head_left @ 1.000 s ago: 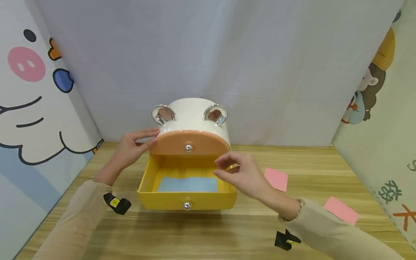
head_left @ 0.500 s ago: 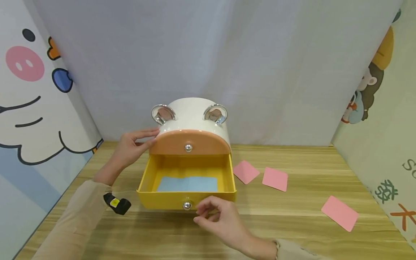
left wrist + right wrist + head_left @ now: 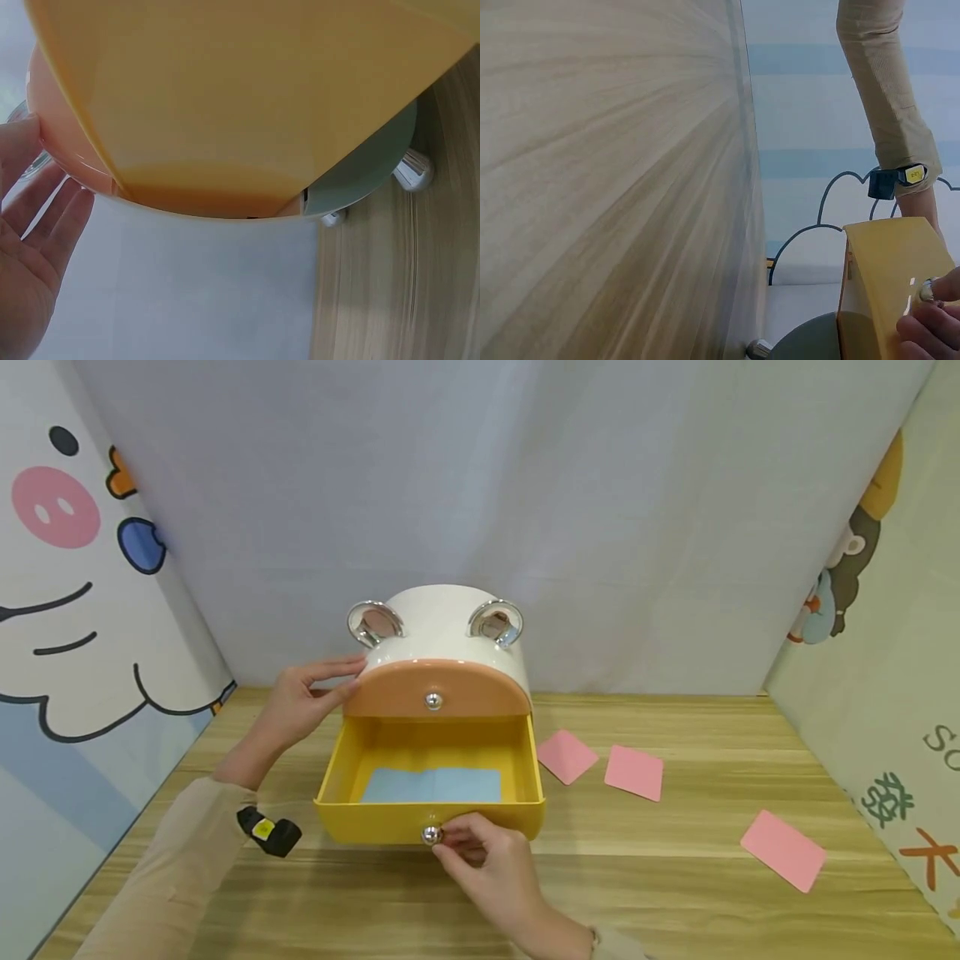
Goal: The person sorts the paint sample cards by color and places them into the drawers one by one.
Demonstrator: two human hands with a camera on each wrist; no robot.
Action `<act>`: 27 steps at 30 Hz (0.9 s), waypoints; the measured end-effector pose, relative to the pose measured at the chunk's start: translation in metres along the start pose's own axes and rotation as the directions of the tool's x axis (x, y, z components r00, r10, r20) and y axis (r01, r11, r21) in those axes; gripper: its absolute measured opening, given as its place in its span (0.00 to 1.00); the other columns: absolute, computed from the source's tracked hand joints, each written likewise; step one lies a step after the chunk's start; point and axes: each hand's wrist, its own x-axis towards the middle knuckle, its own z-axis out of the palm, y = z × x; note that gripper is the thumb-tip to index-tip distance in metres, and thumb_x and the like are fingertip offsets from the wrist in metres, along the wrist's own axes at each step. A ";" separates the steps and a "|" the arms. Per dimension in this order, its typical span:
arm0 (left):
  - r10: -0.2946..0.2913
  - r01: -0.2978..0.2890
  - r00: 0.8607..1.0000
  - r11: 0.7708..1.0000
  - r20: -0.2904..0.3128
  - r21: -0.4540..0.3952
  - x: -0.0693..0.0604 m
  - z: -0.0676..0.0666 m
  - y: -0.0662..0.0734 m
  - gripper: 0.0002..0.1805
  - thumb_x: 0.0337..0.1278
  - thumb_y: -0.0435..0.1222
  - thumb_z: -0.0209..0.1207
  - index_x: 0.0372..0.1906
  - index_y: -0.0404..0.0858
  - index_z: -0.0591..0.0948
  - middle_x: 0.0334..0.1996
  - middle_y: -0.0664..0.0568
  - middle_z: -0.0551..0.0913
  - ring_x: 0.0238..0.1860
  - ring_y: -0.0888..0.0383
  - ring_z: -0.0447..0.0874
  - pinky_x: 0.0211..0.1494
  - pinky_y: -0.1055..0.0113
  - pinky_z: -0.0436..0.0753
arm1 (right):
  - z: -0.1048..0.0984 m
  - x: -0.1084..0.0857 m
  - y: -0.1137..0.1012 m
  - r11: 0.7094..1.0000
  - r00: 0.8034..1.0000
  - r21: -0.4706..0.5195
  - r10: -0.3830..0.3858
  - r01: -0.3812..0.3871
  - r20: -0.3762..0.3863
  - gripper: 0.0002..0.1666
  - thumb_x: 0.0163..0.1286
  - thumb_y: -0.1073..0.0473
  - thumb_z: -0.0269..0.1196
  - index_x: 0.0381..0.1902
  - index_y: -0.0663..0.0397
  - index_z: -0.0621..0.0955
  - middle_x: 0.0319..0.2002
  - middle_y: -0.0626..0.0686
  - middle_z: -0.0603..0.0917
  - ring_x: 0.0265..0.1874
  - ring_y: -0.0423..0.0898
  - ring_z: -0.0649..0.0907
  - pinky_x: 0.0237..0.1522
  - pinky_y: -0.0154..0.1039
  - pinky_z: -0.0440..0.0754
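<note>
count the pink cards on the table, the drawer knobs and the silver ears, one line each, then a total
Pink cards: 3
Drawer knobs: 2
Silver ears: 2
Total: 7

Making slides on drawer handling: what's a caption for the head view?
Left hand touches the white box; right hand pinches the knob of the open yellow drawer.

1. On the right wall point(image 3: 847, 718), the letters "SO" point(image 3: 939, 738) can be read.
2. Beside them stands a green character "發" point(image 3: 887, 797).
3. Nearer are red strokes point(image 3: 930, 857), which I cannot read surely.
4. The left wrist device point(image 3: 282, 837) has a yellow label point(image 3: 263, 829), too small for reading.
</note>
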 end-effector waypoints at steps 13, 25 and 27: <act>0.008 -0.008 1.000 1.000 -0.005 -0.014 -0.001 -0.002 0.003 0.17 0.57 0.31 0.57 0.51 0.31 0.77 0.55 0.41 0.75 0.54 0.46 0.73 0.41 0.72 0.81 | 0.009 0.006 0.008 0.915 0.940 -0.262 -0.334 0.308 -0.062 0.08 0.50 0.63 0.69 0.29 0.54 0.82 0.27 0.46 0.85 0.25 0.33 0.82 0.29 0.21 0.79; 0.004 -0.004 1.000 1.000 -0.016 -0.003 0.002 0.000 0.001 0.16 0.58 0.33 0.57 0.50 0.31 0.79 0.53 0.41 0.76 0.53 0.55 0.75 0.40 0.75 0.80 | 0.009 0.031 0.022 0.907 0.945 -0.314 -0.318 0.279 -0.078 0.07 0.49 0.63 0.70 0.28 0.54 0.82 0.24 0.45 0.84 0.22 0.34 0.81 0.24 0.25 0.78; 0.005 -0.006 1.000 1.000 -0.018 -0.013 0.002 0.000 0.000 0.16 0.58 0.33 0.57 0.50 0.30 0.79 0.53 0.41 0.76 0.53 0.54 0.74 0.40 0.76 0.80 | 0.008 0.038 0.026 0.894 0.940 -0.331 -0.337 0.301 -0.057 0.07 0.50 0.62 0.69 0.28 0.54 0.82 0.24 0.45 0.84 0.22 0.35 0.81 0.22 0.24 0.77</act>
